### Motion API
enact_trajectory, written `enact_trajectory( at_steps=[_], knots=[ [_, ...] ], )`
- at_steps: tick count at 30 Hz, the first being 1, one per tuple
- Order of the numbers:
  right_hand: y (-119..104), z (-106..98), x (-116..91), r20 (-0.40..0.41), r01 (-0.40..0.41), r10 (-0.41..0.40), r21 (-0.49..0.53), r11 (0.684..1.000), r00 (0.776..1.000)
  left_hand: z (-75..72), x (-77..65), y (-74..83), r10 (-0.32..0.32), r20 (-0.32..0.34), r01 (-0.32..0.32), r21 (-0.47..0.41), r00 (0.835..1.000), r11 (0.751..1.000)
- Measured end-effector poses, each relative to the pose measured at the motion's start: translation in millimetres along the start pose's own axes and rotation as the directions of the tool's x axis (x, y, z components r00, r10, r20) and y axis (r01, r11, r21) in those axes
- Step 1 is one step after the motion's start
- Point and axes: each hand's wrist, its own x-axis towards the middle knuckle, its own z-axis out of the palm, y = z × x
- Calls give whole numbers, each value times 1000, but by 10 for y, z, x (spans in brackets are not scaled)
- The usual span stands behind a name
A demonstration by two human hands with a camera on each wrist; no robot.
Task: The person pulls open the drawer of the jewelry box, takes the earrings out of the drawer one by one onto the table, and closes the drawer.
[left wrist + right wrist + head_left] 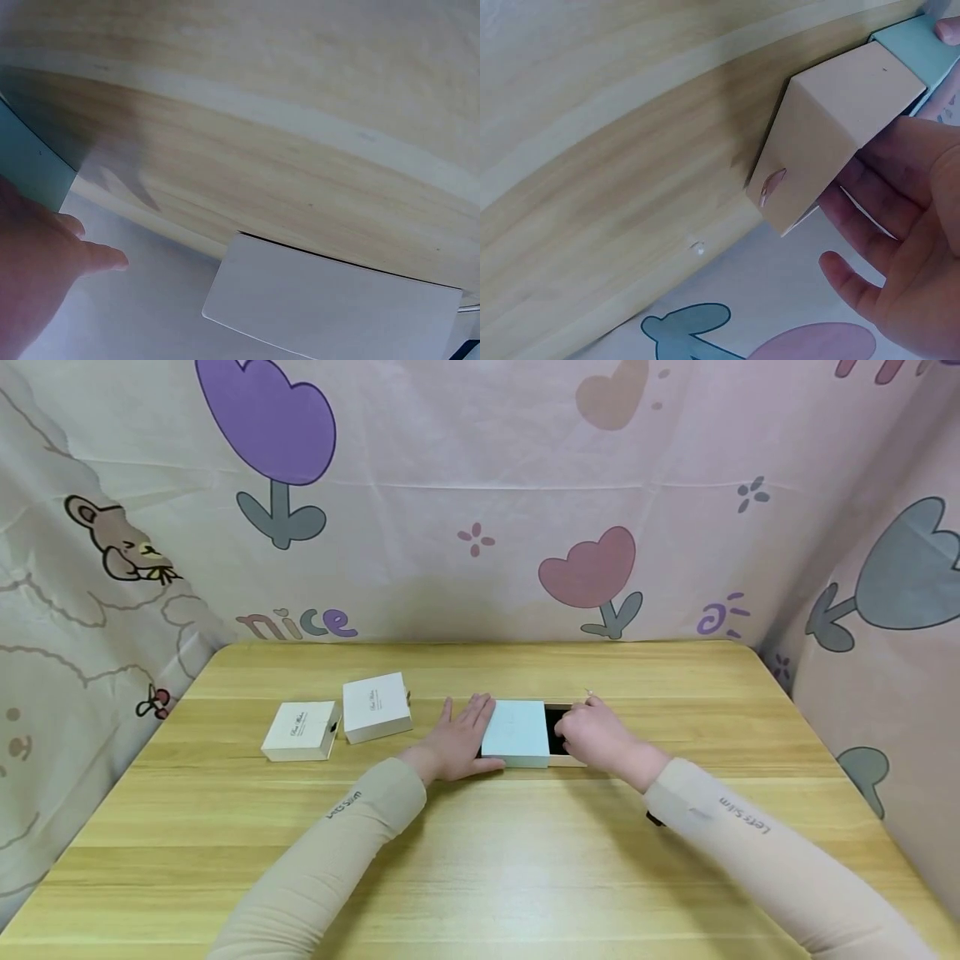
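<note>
A light blue sleeve box (515, 731) lies on the table with its tray (862, 90) partly slid out to the right. Black lining shows inside the tray, and a small pull tab (773, 186) is on its end. My left hand (457, 742) rests against the sleeve's left side, fingers spread and thumb along the near edge. Over the pulled-out tray is my right hand (600, 735), its fingers reaching in past the rim. Their tips are hidden inside, so I cannot tell whether they hold anything.
Two white lidded boxes, the left one (300, 731) and the right one (377, 706), with dark lettering, stand left of my left hand. A tiny shiny piece (697, 247) lies on the table past the tray. A patterned cloth (420, 568) hangs behind the table.
</note>
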Motion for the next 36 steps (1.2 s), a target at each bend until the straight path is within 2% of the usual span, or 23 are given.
enact_trajectory(
  at_steps=[13,19,24,36],
  knots=[
    [-69,-16,47,-25,34,-36,-67,997,999,-15,-2,-13,-12,13,12,-8,1000,1000],
    [-79,-2,60,-8,35,-35,-67,997,999,-15,-11,-8,-6,17,6,-6,1000,1000],
    [-73,19,69,-27,40,-42,-64,997,999,-2,-12,-4,6,-8,-6,-8,1000,1000],
    [-51,-10,89,-8,58,-58,-33,998,998,-24,-6,-4,8,13,-8,-6,1000,1000]
  ],
)
